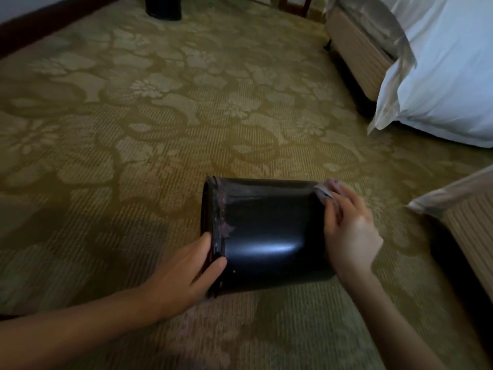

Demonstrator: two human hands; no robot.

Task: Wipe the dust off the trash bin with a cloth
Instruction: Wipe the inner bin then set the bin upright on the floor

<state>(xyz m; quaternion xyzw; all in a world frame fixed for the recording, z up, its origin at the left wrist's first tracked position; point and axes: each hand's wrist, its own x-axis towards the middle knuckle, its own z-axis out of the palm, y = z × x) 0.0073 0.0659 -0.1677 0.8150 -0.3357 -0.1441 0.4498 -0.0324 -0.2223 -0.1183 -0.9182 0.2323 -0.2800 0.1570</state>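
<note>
A glossy black trash bin (266, 231) lies on its side above the patterned carpet, its open rim to the left and its base to the right. My left hand (186, 268) grips the rim, fingers curled over the edge where a dark liner shows. My right hand (349, 231) holds a pale crumpled cloth (326, 189) against the bin's base end at the upper right. Most of the cloth is hidden under my fingers.
A second dark bin (163, 8) stands far back by the wall. A bed with white bedding (440, 76) hangs over at the upper right, and another bed's corner (464, 217) sits close at the right. Floral carpet (133, 129) spreads to the left.
</note>
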